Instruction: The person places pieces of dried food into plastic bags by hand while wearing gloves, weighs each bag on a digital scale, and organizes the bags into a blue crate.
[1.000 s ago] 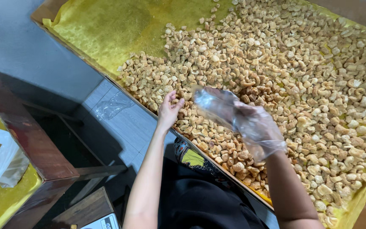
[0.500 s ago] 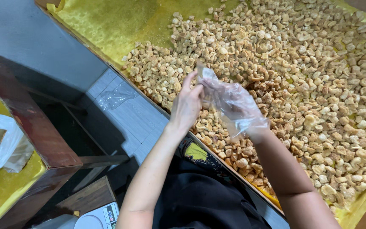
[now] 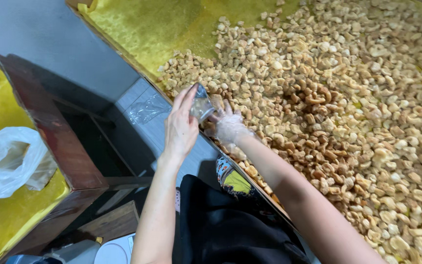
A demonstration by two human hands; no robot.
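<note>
A big heap of pale brown fried snack pieces (image 3: 348, 98) lies on a yellow sheet (image 3: 142, 24) spread over a table. At the table's near edge my right hand (image 3: 230, 129) is inside a thin clear plastic glove (image 3: 202, 105), fingers spread and resting just over the snack pieces. My bare left hand (image 3: 181, 127) is right beside it and pinches the loose cuff of the glove between thumb and fingers.
To the left stands a dark wooden table (image 3: 54, 137) with a yellow top and a white plastic bag (image 3: 10, 161) on it. A clear plastic bag (image 3: 147, 108) lies on the grey floor. A white round object (image 3: 116, 252) sits near my feet.
My left hand left the snack heap and came over to the right hand. The loose, puffed-up glove now sits tighter over the right hand.
</note>
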